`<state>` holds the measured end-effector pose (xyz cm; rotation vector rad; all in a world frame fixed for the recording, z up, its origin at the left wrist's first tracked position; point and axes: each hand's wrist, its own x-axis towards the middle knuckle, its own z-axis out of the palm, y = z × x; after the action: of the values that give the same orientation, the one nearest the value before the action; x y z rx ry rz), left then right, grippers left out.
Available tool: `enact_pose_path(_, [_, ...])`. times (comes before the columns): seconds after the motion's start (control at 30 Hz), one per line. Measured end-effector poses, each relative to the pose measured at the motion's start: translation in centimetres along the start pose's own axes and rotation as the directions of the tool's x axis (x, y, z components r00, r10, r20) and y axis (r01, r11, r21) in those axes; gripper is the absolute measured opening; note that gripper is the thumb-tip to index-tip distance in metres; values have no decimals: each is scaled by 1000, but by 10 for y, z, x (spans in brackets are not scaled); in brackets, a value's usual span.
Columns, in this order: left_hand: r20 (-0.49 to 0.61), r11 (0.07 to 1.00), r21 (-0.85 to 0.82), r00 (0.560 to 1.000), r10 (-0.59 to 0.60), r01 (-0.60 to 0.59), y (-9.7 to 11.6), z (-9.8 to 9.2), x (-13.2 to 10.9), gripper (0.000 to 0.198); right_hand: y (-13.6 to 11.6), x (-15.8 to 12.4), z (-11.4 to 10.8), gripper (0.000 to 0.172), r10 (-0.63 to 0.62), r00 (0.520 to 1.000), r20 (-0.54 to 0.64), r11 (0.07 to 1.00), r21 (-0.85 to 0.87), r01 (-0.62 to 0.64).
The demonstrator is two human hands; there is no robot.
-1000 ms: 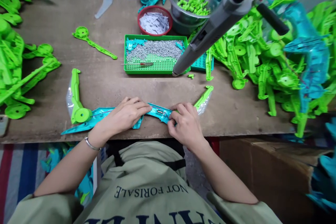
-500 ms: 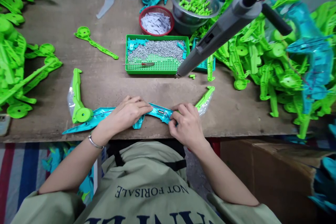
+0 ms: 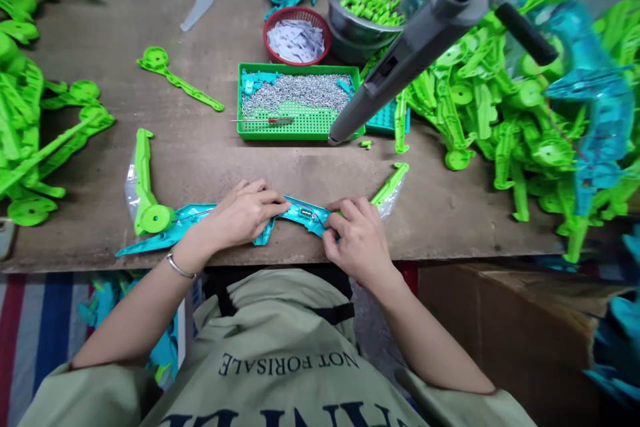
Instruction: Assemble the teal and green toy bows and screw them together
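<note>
A long blue plastic toy shell (image 3: 306, 215) lies open side up along the table's front edge, with thin wires and a small metal part inside. My left hand (image 3: 245, 213) is closed over its middle, fingers pressed together on the rim. At the shell's right end, my right hand (image 3: 357, 237) pinches it and hides much of that end. A green arm piece with a round hub (image 3: 156, 218) and a clear plastic blade sits on the left end. Beyond my right hand, another green arm piece (image 3: 391, 185) with a clear blade sticks out.
A grey electric screwdriver (image 3: 395, 60) hangs over the green tray (image 3: 305, 135) of screws, where a red-handled screwdriver (image 3: 277, 121) lies. Behind stand a red basket (image 3: 270, 53) of pale strips and a metal bowl (image 3: 345, 33) of green bits. Green parts (image 3: 480, 100) pile up on both sides.
The hanging electric screwdriver has swung slightly to the left, and the view has shifted a little. Both hands stay in nearly the same place on the blue shell.
</note>
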<state>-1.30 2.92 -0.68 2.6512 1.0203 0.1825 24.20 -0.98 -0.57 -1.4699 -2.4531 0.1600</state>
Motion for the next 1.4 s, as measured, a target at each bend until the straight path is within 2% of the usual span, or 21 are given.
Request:
enact_pose_path(0.17, [-52,997,-78,999,-8,4,-2,5,0,30,0,1,1,16,7,1000,8,1000,10,-7])
enact_pose_path(0.33, [-93,999,-35,995,19,-22,-7,11,3,29,1,0,0,16,29,999,37,999,45,-31])
enact_pose_path(0.43, [-102,999,33,994,46,-43,-6,10,3,29,4,-2,-4,15,38,997,60,983,178,-48])
enact_pose_path(0.53, [-113,995,93,992,58,-48,-2,8,3,28,10,-2,-13,18,57,996,71,930,360,-79])
enact_pose_path(0.63, [-115,991,123,992,59,-45,2,7,3,28,18,0,-24,25,92,993,77,892,437,-117])
enact_pose_path(0.77, [-115,989,141,992,61,-44,4,8,3,33,24,1,-28,32,69,996,55,918,387,-85])
enact_pose_path(0.93, [-93,988,145,993,75,-61,5,9,3,32,19,-6,-13,29,-31,997,73,966,259,11])
enact_pose_path(1.1, [-82,986,161,995,61,-47,7,10,3,30,13,-11,-5,24,-90,996,27,987,133,86])
enact_pose_path(1.2, [-74,983,179,995,63,-49,8,9,4,30,12,-10,-7,23,-75,997,-4,984,161,75])
enact_pose_path(1.33, [-68,986,160,996,50,-39,8,10,3,31,11,-5,-9,24,-5,994,-107,960,276,34])
enact_pose_path(1.4, [-67,990,136,997,34,-25,7,11,2,33,11,-3,-7,24,14,994,-113,954,301,21])
